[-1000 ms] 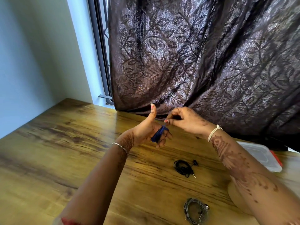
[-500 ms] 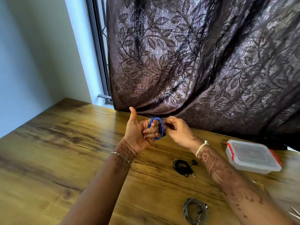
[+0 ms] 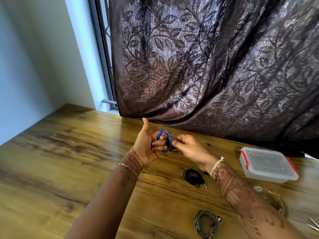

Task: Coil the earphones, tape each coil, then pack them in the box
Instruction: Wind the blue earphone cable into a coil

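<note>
Blue earphones [image 3: 165, 135] are coiled round the curled fingers of my left hand [image 3: 149, 145], whose thumb sticks up. My right hand [image 3: 187, 147] pinches the cord at the coil's right side. Both hands hover above the wooden table [image 3: 69, 161]. A black coiled earphone [image 3: 193, 176] lies on the table below my right wrist. A grey coiled earphone [image 3: 206, 225] lies nearer to me. The clear plastic box [image 3: 266, 163] with red clips stands shut at the right.
A dark leaf-patterned curtain [image 3: 215, 66] hangs over the table's far edge. A roll of tape [image 3: 273, 198], blurred, lies right of my right forearm. Metal tips [image 3: 313, 225] show at the right edge. A wall and window frame stand at the left.
My left hand turned palm towards me with the thumb up, and the blue coil now sits round its fingers. The view shifted, bringing the box fully into sight.
</note>
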